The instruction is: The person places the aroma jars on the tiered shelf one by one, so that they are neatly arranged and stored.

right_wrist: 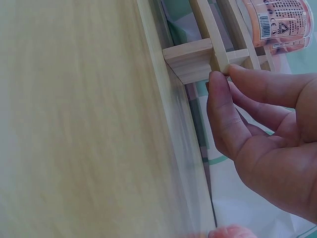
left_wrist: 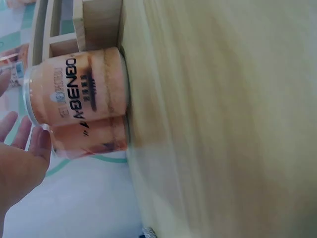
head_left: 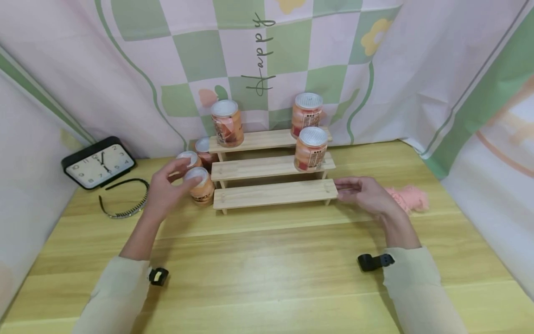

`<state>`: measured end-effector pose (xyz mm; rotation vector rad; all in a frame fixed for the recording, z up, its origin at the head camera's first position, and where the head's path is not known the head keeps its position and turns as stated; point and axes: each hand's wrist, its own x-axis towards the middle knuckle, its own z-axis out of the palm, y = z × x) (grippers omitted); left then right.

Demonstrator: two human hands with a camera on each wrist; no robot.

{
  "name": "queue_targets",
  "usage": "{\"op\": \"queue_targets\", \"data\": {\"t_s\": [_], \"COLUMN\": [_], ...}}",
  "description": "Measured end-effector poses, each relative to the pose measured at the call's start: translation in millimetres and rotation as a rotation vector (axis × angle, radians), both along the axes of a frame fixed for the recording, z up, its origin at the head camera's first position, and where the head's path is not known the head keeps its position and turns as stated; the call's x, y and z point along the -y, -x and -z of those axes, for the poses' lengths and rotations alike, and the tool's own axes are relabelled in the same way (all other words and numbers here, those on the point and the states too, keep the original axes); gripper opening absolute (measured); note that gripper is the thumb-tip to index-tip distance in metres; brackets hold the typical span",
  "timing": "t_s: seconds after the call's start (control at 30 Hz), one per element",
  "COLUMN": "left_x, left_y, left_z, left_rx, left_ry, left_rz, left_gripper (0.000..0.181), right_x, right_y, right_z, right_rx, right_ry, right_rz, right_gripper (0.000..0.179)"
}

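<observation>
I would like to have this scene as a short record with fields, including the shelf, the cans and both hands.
Shelf: three-tier stand of pale wood
Cans on shelf: cylindrical orange-pink cans with pale lids, two on top tier, one on middle tier
Cans beside shelf: three, at its left end, on the yellowish wood-grain table
Left hand: by these cans' lids; contact unclear
Right hand: pinches lowest board's right end
Far left: black rectangular clock with white face; thin black headband
Right: pink soft-looking item
Backdrop: green-and-white checked cloth
</observation>
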<state>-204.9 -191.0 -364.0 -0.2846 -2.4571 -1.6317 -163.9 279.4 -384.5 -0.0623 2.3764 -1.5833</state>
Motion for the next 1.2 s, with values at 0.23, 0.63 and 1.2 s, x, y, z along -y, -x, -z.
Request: {"op": "queue_targets", "data": {"t_s": [0.23, 0.63, 1.2], "left_x": [7.5, 10.7, 15.3], "left_y": [-0.5, 0.4, -0.2], "left_z": [6.6, 17.3, 17.0], "left_rx": [0.047, 0.102, 0.036], "left_ry": [0.029, 0.083, 0.057], "left_rz": [-0.005, 0.016, 0.022], "left_gripper": [0.055, 0.065, 0.057], "right_x": [0.3, -0.6, -0.4], "right_y": [0.3, 0.8, 0.4], "right_z": [-1.1, 0.5, -0.6], "right_rx": [0.018, 0.012, 0.013], "right_ry": [-0.005, 0.009, -0.013], "right_rz": [0.001, -0.004, -0.016], "right_gripper": [0.054, 0.054, 0.056]}}
